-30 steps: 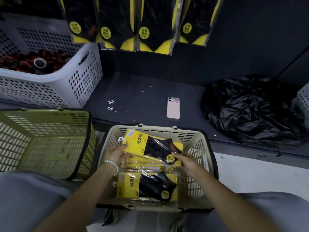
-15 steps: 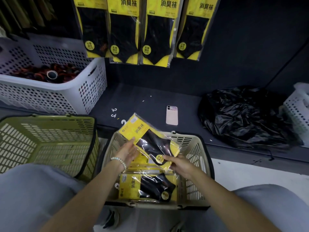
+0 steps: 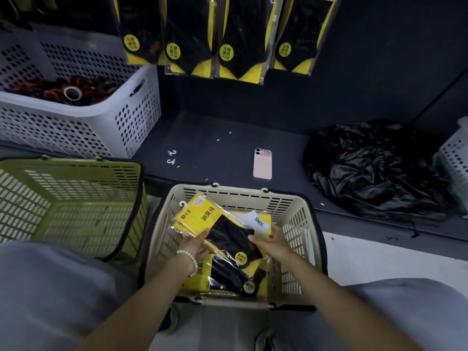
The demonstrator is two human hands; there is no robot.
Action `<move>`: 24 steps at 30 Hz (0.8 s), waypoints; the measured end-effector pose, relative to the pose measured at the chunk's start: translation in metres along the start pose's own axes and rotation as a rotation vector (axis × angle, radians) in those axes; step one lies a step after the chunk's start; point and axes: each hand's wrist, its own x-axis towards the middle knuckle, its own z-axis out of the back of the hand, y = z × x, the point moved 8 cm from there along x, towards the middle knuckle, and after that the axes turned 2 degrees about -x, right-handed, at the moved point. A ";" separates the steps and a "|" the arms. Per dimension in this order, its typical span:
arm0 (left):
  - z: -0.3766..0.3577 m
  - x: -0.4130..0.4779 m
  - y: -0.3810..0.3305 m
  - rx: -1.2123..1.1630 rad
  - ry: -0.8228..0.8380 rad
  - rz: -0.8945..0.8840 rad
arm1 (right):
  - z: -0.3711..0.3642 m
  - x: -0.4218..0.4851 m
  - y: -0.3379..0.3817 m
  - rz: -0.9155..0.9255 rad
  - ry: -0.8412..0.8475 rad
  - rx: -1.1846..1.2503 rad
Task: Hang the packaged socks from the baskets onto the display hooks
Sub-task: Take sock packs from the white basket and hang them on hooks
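Note:
A beige basket [image 3: 240, 193] stands between my knees with several yellow-and-black sock packs in it. My left hand [image 3: 196, 247] grips the top sock pack [image 3: 202, 219] by its left edge, below the yellow header, and the pack lies tilted over the stack. My right hand [image 3: 273, 245] holds the same pack's right side, thumb on the black sock and fingers underneath. Under it lie a pack with a white label [image 3: 258, 220] and another yellow pack [image 3: 228, 279]. Several sock packs [image 3: 228, 46] hang on the dark display wall above.
An olive basket [image 3: 71, 198] stands at the left and a white basket [image 3: 76, 117] of dark red items sits on the shelf behind it. On the shelf lie a phone [image 3: 262, 163], two small white hooks [image 3: 172, 157], a black plastic bag [image 3: 374, 168] and another white basket [image 3: 455, 158].
Both hands lifted the top pack off the stack and turned it, then brought it lower over the basket. A white-labelled pack beneath now shows.

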 end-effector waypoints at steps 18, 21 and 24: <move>-0.178 -0.169 -0.208 0.495 0.421 -0.900 | 0.094 -0.067 0.233 0.680 -0.127 0.438; -0.204 -0.204 -0.250 0.487 0.443 -0.982 | 0.125 -0.075 0.270 0.734 -0.128 0.512; -0.224 -0.232 -0.297 0.537 0.416 -1.132 | 0.154 -0.079 0.303 0.811 -0.142 0.515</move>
